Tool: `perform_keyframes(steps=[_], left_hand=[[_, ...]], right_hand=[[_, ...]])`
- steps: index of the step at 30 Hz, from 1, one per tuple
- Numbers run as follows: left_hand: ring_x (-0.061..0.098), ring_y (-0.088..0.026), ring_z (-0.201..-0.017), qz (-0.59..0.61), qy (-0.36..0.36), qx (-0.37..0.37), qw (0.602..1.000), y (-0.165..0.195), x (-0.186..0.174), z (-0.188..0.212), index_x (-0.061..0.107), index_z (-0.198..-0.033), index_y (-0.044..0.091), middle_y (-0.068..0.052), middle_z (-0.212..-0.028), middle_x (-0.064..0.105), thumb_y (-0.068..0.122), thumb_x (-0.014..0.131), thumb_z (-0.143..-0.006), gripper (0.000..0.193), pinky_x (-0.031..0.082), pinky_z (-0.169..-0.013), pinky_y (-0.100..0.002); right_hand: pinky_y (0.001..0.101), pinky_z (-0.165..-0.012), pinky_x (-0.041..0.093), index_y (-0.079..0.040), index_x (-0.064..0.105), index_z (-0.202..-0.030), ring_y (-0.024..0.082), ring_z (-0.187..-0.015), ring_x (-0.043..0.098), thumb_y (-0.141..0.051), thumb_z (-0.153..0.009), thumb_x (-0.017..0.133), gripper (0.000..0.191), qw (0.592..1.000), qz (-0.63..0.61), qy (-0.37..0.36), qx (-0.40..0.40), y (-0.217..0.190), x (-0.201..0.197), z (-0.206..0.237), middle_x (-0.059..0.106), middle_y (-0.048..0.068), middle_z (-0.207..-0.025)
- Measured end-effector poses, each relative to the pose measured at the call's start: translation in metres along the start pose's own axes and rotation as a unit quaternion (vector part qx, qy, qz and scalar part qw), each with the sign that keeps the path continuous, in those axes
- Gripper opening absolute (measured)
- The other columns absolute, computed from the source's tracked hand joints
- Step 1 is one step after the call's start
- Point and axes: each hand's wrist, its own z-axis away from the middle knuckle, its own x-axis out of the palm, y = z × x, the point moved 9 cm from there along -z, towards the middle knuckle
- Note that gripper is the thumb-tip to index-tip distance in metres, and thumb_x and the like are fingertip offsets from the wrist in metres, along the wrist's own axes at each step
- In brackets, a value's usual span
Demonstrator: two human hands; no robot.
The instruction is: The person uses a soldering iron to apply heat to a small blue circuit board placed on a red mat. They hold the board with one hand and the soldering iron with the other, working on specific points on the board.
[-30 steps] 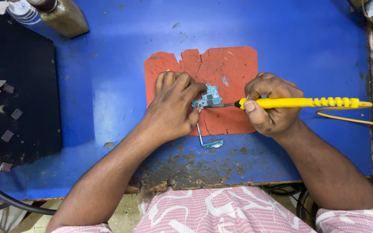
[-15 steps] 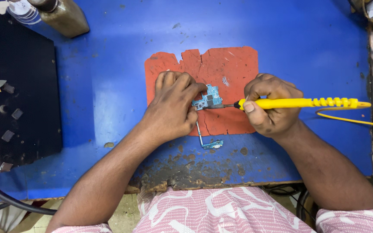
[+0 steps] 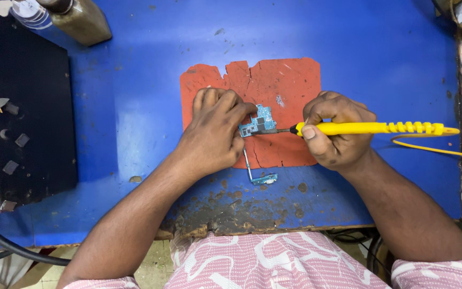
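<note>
So the small blue-green circuit board [image 3: 258, 122] sits near the middle of the frame on a cracked red mat [image 3: 274, 85], which looks like it's there to keep heat and scratches off the blue desk [image 3: 135, 80]. The left hand [image 3: 215, 134] is curled over the board's left end, fingertips pressing it flat so it can't skate around. The right hand [image 3: 335, 131] is wrapped tight around a yellow-handled soldering iron [image 3: 370, 128], held low like a pen, with the dark tip touching the board's right edge. The two hands are apart, with the board between them.

A thin flex strip with a little connector piece [image 3: 260, 176] trails from the board toward the bottom of the frame, off the mat and onto the scuffed part of the desk.

Room-wise: the near desk edge is chipped and burnt, just below the connector, so not much slack there. The iron's yellow cord [image 3: 434, 147] runs off to the right. Upper middle of the frame is open blue surface. At the left there's a black box unit [image 3: 33, 112], and a brass-coloured bottle [image 3: 81, 21] at upper left, both well apart from the work.
</note>
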Motion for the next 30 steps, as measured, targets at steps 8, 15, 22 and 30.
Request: perform_keyframes(steps=[8, 15, 22, 30], left_hand=[[0.049, -0.034, -0.116, -0.005, -0.014, -0.006, 1.0, -0.0018, 0.0029, 0.0002, 0.067, -0.122, 0.003, -0.013, -0.11, 0.055, 0.002, 0.065, -0.069, 0.054, 0.03, -0.112, -0.052], [0.049, -0.033, -0.117, -0.009, -0.013, -0.005, 1.0, -0.0015, 0.0028, 0.0001, 0.068, -0.122, 0.004, -0.012, -0.109, 0.055, 0.002, 0.065, -0.069, 0.053, 0.03, -0.113, -0.052], [0.049, -0.034, -0.116, -0.001, -0.01, -0.006, 1.0, -0.0016, 0.0018, -0.0001, 0.068, -0.122, 0.004, -0.012, -0.11, 0.055, 0.002, 0.066, -0.069, 0.053, 0.031, -0.112, -0.052], [0.049, -0.033, -0.115, -0.002, -0.009, -0.006, 1.0, -0.0017, 0.0023, 0.0007, 0.068, -0.122, 0.004, -0.012, -0.109, 0.055, 0.002, 0.065, -0.07, 0.053, 0.031, -0.113, -0.051]], right_hand=[[0.0274, -0.059, 0.052, -0.003, 0.053, -0.095, 0.015, -0.063, 0.063, -0.009, -0.101, 0.066, 0.016, 1.0, 0.007, -0.004, 0.005, 0.0003, 0.0004, 0.0007, 0.059, 0.006, -0.077], [0.0274, -0.059, 0.052, -0.003, 0.053, -0.095, 0.016, -0.064, 0.064, -0.009, -0.102, 0.066, 0.016, 1.0, 0.008, -0.002, 0.008, 0.0007, -0.001, 0.002, 0.06, 0.006, -0.078], [0.0272, -0.058, 0.051, -0.003, 0.054, -0.094, 0.015, -0.062, 0.063, -0.009, -0.101, 0.066, 0.015, 1.0, 0.006, -0.001, 0.004, 0.0003, -0.0004, 0.0014, 0.06, 0.006, -0.077], [0.0275, -0.058, 0.051, -0.003, 0.054, -0.094, 0.015, -0.063, 0.062, -0.008, -0.1, 0.066, 0.015, 1.0, -0.006, 0.0, 0.011, 0.0023, 0.0002, 0.0022, 0.06, 0.005, -0.077]])
